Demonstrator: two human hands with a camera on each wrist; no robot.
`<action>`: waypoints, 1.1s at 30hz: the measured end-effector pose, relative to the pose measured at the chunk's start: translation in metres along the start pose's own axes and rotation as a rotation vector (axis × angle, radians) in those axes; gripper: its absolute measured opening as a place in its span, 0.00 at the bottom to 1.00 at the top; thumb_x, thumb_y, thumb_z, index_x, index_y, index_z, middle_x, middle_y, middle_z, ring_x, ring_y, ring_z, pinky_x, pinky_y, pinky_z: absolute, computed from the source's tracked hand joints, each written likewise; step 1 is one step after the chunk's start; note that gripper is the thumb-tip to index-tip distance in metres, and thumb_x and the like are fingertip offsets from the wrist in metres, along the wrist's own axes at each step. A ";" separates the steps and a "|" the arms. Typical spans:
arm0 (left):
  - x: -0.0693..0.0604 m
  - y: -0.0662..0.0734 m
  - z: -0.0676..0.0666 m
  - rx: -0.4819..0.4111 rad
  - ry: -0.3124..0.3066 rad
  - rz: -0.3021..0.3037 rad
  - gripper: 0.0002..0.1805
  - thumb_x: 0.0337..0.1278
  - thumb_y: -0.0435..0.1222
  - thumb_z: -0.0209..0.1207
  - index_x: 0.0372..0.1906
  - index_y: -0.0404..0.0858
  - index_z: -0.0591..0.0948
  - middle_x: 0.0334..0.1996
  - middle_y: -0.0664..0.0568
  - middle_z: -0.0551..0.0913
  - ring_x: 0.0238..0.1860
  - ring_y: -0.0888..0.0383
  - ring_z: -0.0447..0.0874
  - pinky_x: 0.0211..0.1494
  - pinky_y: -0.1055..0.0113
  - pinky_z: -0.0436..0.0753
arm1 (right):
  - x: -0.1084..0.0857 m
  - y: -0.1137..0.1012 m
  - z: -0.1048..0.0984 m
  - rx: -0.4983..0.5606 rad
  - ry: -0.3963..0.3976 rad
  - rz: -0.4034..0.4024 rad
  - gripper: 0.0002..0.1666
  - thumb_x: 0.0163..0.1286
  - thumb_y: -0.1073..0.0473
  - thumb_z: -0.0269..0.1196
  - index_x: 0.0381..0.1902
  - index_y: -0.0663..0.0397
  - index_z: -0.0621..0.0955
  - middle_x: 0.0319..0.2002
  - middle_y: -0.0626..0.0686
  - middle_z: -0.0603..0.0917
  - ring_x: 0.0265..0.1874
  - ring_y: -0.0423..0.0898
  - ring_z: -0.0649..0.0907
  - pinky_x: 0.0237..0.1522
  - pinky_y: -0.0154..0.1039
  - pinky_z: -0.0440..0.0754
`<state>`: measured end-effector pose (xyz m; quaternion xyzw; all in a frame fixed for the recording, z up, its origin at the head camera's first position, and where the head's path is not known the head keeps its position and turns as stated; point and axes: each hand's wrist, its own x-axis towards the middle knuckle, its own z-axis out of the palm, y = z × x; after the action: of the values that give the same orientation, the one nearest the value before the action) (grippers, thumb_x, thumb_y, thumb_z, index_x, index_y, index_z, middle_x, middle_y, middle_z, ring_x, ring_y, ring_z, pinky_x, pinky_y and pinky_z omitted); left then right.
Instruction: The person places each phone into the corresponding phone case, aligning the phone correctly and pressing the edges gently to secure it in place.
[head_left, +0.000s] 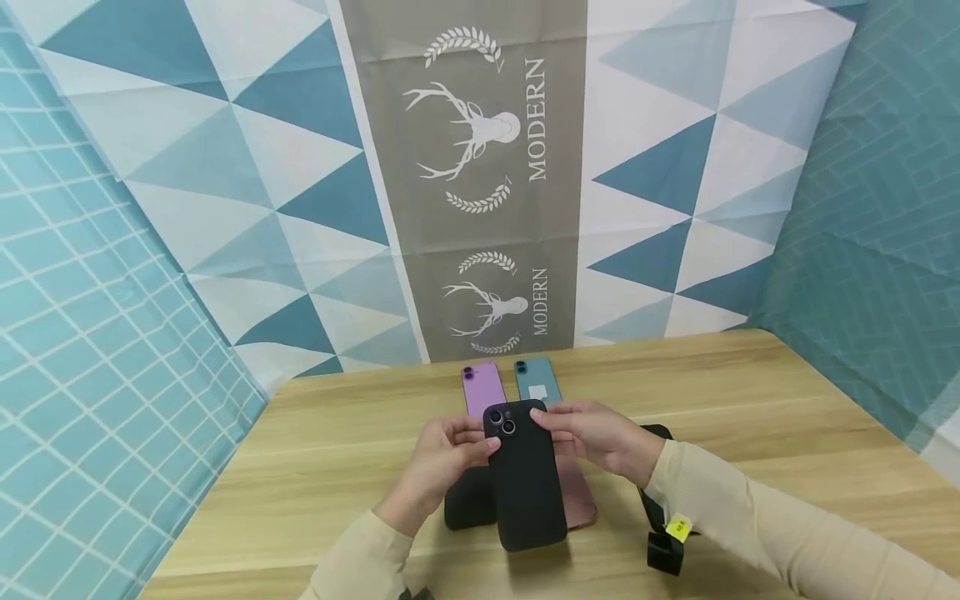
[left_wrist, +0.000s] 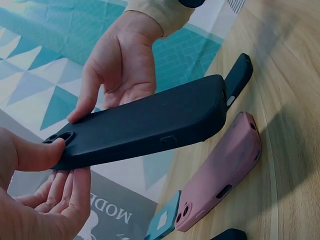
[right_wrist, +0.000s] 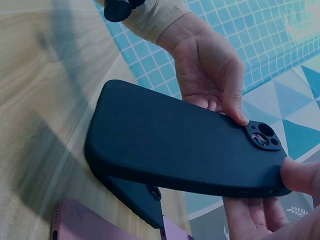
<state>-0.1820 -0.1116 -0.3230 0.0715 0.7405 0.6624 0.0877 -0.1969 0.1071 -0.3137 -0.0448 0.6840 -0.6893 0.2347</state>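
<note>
A phone in a black case (head_left: 528, 492) is held up over the table, its back with round camera lenses facing me. My left hand (head_left: 442, 458) pinches its upper left edge, thumb on the back beside the lenses. At the upper right corner, my right hand (head_left: 600, 437) grips it the same way. Both wrist views show thumbs on the back and fingers beneath the black-cased phone (left_wrist: 145, 122). Below it lie a pink phone (head_left: 577, 492), partly covered, and another black phone (head_left: 468, 500) to the left.
Behind the hands lie a purple phone (head_left: 483, 386) and a teal phone (head_left: 536, 377) on the wooden table (head_left: 337, 467). Another black phone (head_left: 657, 432) is partly hidden by the right forearm. A black wrist device (head_left: 665, 552) with a yellow tag sits there. Patterned cloth (head_left: 510, 208) hangs behind.
</note>
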 end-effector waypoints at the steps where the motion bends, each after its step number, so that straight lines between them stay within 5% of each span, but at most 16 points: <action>1: 0.000 0.000 0.000 0.005 -0.003 0.002 0.17 0.55 0.28 0.63 0.48 0.22 0.77 0.28 0.53 0.84 0.30 0.64 0.84 0.45 0.64 0.88 | 0.000 0.000 0.000 -0.001 0.012 -0.001 0.30 0.70 0.52 0.59 0.61 0.69 0.71 0.37 0.45 0.88 0.39 0.38 0.86 0.54 0.39 0.83; 10: -0.003 -0.001 -0.003 -0.007 -0.043 0.000 0.17 0.57 0.29 0.62 0.49 0.22 0.76 0.30 0.53 0.85 0.31 0.64 0.85 0.45 0.64 0.88 | 0.004 0.001 -0.001 -0.021 0.013 -0.028 0.29 0.69 0.53 0.60 0.59 0.69 0.74 0.34 0.44 0.88 0.36 0.38 0.86 0.52 0.38 0.85; 21: -0.005 -0.003 -0.004 -0.055 -0.120 -0.026 0.19 0.55 0.30 0.64 0.47 0.22 0.75 0.29 0.56 0.83 0.32 0.64 0.85 0.45 0.66 0.88 | 0.004 0.008 -0.003 0.030 -0.031 -0.014 0.08 0.70 0.54 0.59 0.34 0.50 0.81 0.28 0.42 0.87 0.31 0.37 0.86 0.44 0.33 0.85; 28: -0.003 -0.001 -0.007 -0.008 -0.120 -0.029 0.22 0.59 0.40 0.63 0.47 0.24 0.75 0.31 0.53 0.85 0.32 0.63 0.86 0.48 0.64 0.87 | 0.002 0.009 -0.001 0.020 -0.060 -0.031 0.10 0.70 0.52 0.59 0.36 0.51 0.81 0.30 0.42 0.87 0.33 0.38 0.86 0.45 0.33 0.85; 33: -0.003 0.001 -0.006 0.019 -0.074 0.018 0.18 0.58 0.36 0.63 0.45 0.23 0.77 0.29 0.54 0.85 0.31 0.64 0.86 0.45 0.64 0.88 | 0.001 0.008 0.002 0.015 -0.065 -0.034 0.09 0.70 0.52 0.59 0.35 0.51 0.80 0.28 0.41 0.86 0.31 0.37 0.86 0.45 0.33 0.85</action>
<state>-0.1809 -0.1178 -0.3212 0.1037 0.7423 0.6531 0.1085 -0.1948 0.1058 -0.3218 -0.0772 0.6697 -0.6966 0.2454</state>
